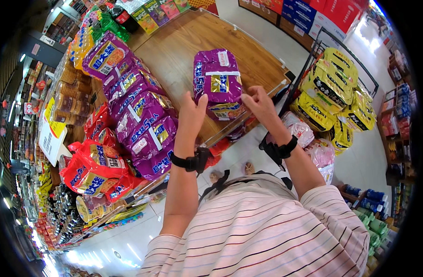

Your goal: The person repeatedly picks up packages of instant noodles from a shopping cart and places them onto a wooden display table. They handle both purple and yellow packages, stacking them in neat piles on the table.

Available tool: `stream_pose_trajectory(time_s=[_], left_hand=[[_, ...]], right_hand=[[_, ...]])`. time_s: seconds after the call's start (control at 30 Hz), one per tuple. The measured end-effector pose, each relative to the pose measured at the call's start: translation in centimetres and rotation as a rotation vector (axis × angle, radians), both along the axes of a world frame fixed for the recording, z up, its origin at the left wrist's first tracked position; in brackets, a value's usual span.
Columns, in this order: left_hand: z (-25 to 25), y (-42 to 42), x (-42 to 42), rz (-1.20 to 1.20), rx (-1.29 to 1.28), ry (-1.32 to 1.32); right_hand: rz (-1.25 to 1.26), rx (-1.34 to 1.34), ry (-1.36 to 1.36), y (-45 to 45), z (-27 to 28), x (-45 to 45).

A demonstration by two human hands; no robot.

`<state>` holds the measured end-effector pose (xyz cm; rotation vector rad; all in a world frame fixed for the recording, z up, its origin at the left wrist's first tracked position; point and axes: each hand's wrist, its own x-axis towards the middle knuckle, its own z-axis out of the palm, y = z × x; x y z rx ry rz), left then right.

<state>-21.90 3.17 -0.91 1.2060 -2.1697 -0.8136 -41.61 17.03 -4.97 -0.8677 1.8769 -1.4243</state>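
Note:
A purple multipack of instant noodles [222, 81] with a white strap stands on a wooden display table [176, 45], close to the table's near edge. My left hand [193, 110] is at its left near corner, the thumb over the wrapper and the fingers spread outside it. At the right near corner is my right hand [261, 105], its thumb tip at the wrapper and its other fingers bent away from the pack. Neither hand is closed around it. To the left, more purple noodle packs [142, 117] are piled in a row along the table.
Red noodle packs [97, 169] and a price sign [54, 138] stand at the left. Soft drink bottles [118, 17] and juice cartons [156, 15] line the far side. On my right, a shopping cart [322, 29] is beside yellow packs [329, 86] and pink-and-white packs [318, 152].

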Motion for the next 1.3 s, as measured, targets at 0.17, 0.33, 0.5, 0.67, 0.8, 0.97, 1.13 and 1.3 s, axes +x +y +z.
stream_pose_trajectory(time_s=[0.17, 0.33, 0.5, 0.67, 0.8, 0.97, 1.13, 1.3], left_hand=[[2.0, 2.0, -1.8, -0.124, 0.191, -0.009], [2.5, 3.9, -2.8, -0.335, 0.672, 0.218], [5.4, 0.4, -3.6, -0.214, 0.246, 0.201], [2.5, -8.5, -2.5, 0.059, -0.045, 0.149], [0.3, -10.6, -2.4, 0.09, 0.445, 0.093], [-0.4, -9.1, -3.6, 0.053, 0.749, 0.204], [-2.1, -10.2, -3.8, 0.012, 0.791, 0.159], [-1.5, -9.5, -4.2, 0.004, 0.831, 0.095]], right_hand=[[-0.022, -0.211, -0.248, 0.0, -0.4, -0.2], [-0.146, -0.374, -0.158, 0.1, -2.1, -4.0], [-0.141, -0.302, -0.155, 1.4, -0.7, -3.8], [-0.1, -0.305, -0.191, 0.7, -0.5, -3.0], [-0.064, -0.249, -0.158, -0.2, 0.6, -3.4], [-0.071, -0.327, -0.218, -1.4, 2.1, -2.9], [-0.012, -0.302, -0.171, -3.6, -0.3, -3.9], [-0.016, -0.244, -0.193, -4.4, -1.5, -5.8]])
